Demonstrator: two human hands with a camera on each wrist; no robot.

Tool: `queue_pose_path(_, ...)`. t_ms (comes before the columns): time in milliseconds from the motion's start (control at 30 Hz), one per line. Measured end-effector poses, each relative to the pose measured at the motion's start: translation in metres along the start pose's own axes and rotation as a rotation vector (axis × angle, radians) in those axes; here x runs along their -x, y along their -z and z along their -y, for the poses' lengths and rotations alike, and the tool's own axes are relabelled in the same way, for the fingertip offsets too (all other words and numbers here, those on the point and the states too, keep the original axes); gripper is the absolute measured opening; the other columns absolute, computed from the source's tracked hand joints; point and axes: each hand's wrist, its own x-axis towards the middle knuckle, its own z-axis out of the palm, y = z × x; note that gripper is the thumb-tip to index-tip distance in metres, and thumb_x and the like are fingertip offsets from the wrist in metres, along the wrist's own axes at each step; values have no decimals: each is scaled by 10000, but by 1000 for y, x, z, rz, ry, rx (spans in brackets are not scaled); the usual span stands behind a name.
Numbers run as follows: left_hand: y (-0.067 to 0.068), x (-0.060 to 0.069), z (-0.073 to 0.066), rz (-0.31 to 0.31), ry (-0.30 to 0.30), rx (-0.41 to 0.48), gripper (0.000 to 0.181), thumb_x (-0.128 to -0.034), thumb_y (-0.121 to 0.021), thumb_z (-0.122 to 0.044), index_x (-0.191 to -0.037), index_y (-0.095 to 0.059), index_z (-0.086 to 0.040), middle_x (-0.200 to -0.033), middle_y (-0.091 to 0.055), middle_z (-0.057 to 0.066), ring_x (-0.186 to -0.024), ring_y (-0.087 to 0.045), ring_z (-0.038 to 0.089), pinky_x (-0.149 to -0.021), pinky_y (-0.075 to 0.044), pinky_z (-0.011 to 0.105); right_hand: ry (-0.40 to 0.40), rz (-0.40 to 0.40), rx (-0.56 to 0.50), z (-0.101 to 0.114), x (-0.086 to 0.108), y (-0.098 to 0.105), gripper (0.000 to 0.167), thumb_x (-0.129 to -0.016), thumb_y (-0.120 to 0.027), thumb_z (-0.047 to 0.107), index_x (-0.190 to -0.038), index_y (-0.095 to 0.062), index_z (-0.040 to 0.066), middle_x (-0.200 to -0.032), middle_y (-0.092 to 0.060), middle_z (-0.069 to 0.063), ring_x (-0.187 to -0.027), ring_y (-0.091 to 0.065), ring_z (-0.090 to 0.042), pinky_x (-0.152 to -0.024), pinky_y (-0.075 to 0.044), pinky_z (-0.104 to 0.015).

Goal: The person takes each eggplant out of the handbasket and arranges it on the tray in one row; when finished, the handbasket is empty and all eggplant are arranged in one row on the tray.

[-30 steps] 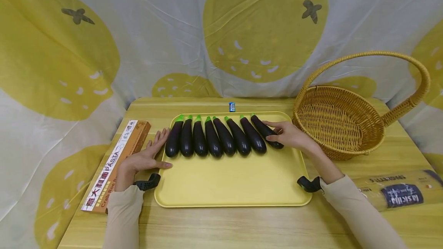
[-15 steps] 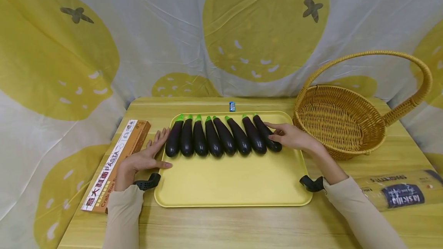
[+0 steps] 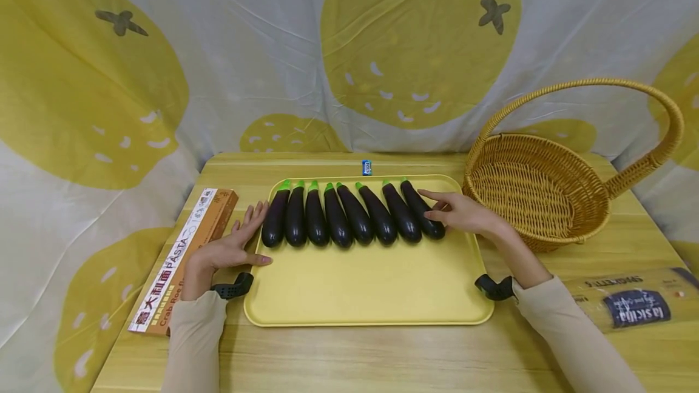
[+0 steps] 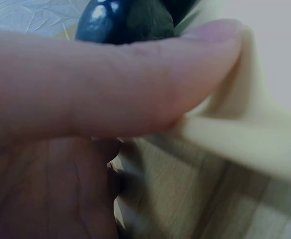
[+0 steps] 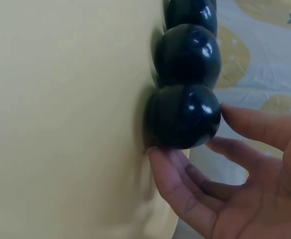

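Several dark purple eggplants with green tips lie side by side across the far half of a yellow tray (image 3: 366, 290). My right hand (image 3: 461, 211) holds the rightmost eggplant (image 3: 419, 208). In the right wrist view, the thumb rests on the upper side of that eggplant (image 5: 184, 117) and the fingers curl against its outer side. At the other end, my left hand (image 3: 229, 250) has its fingers extended beside the leftmost eggplant (image 3: 275, 220), with the thumb over the tray's left rim. The left wrist view shows this thumb close up, hiding much of the eggplant (image 4: 130, 20) behind it.
A wicker basket (image 3: 537, 238) with a tall handle stands right of the tray. A spaghetti packet (image 3: 636, 302) lies at the right, partly behind my sleeve. The long pasta box (image 3: 185, 259) is at the left. Behind the tray lies a small blue packet (image 3: 366, 167).
The rightmost eggplant has shifted slightly and straightened beside its neighbour, which also moved a little right at its top. My right hand moved slightly along with it; the left stayed in place.
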Motion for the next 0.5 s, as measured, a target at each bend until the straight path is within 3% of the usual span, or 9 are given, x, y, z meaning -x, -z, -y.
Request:
queue_pose_path(267,2,-2,0,-12,8,-14,1214,-897,-809,-220,-1656,129,-98,-1688,279,212,-1526,320,463,-1165,216,743,-30,-11,-32,-1,0,5,615,-1078,-551,177,-1633,-308,73,-1195,-671,-222,-943,-659,-235,-794,-593,-372)
queue_pose_path(367,3,-1,-3,-27,32,-34,1230,-876,-832,-233,-1665,104,-112,-1701,244,214,-1535,284,484,-1157,161,783,-5,-30,0,0,0,7,607,-1086,-540,209,-1632,-312,73,-1287,-652,-243,-1118,-654,-319,-894,-573,-445)
queue_pose_path(500,6,5,-13,-36,69,-73,1273,-833,-873,-256,-1667,73,-81,-1710,167,253,-1558,178,520,-1182,34,793,26,-72,43,5,5,9,616,-1089,-541,267,-1632,-317,78,-1475,-546,-272,-1353,-531,-426,-1059,-490,-582)
